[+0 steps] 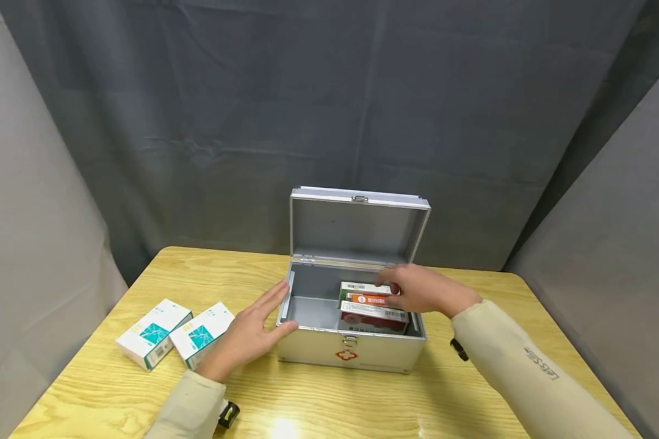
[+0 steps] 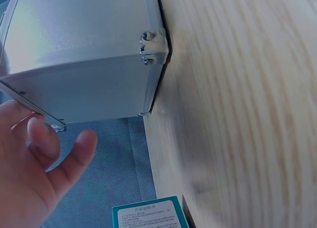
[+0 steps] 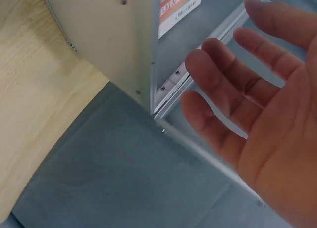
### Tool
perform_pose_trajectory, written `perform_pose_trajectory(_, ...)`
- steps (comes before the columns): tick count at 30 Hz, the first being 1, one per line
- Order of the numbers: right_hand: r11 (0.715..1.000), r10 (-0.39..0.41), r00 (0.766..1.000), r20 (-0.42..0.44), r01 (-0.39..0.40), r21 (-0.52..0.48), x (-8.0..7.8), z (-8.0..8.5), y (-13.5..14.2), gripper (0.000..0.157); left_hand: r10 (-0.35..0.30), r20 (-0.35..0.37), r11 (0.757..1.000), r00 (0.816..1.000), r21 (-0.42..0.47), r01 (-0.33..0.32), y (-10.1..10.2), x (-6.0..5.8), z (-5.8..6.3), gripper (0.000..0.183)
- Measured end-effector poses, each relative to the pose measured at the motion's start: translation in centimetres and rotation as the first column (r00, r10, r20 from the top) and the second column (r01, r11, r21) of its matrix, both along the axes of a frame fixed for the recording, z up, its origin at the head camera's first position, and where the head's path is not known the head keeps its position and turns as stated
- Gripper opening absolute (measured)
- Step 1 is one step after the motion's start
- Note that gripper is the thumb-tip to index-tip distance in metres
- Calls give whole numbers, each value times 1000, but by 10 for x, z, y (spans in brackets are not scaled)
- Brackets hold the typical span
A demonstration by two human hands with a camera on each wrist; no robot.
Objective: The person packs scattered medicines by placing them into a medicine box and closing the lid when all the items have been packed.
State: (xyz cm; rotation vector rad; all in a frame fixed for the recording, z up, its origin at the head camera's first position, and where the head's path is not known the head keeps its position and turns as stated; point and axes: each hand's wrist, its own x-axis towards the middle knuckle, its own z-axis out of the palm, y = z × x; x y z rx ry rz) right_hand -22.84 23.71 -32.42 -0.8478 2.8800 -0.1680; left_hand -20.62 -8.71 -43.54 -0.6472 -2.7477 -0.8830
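A silvery first-aid case [image 1: 318,347] stands on the table with its lid [image 1: 359,228] raised. Inside, toward the right, sit several medicine boxes: a dark red and white box [image 1: 374,318] at the front, an orange one [image 1: 367,299] behind it, and a green and white one [image 1: 357,286]. My left hand [image 1: 252,332] rests against the case's left rim, fingers extended. Over the right part of the case, my right hand [image 1: 425,289] reaches in above the medicine boxes; the right wrist view shows its fingers [image 3: 213,79] loosely bent with nothing between them.
Two white and teal medicine boxes, one farther left [image 1: 154,334] and one nearer the left hand [image 1: 202,334], lie on the wooden table [image 1: 285,396]. A dark grey curtain [image 1: 329,122] hangs behind, and pale curtains flank both sides.
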Motion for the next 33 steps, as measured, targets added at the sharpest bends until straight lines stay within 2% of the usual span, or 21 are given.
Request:
perform_pose_trajectory(6,994,-50,999,-19,48,-101,1,-9,21,31,6,7,1000,1000,-12,-5,2,-3,2,75)
perform_pose_trajectory(10,983,-58,998,-32,51,-179,3,-17,29,30,6,19,1000,1000,-12,-6,1,-4,4,76)
perform_pose_trajectory(16,966,-128,986,-110,99,-237,10,-32,42,36,10,35,1000,999,-7,-10,-3,-7,3,77)
perform_pose_trajectory(25,930,-195,977,-90,155,-334,23,-44,62,50,13,37,1000,999,-17,-12,-4,-8,3,75)
perform_pose_trajectory(33,899,-238,970,-40,205,-387,31,-56,67,65,11,33,1000,999,-12,-10,-3,-8,3,75)
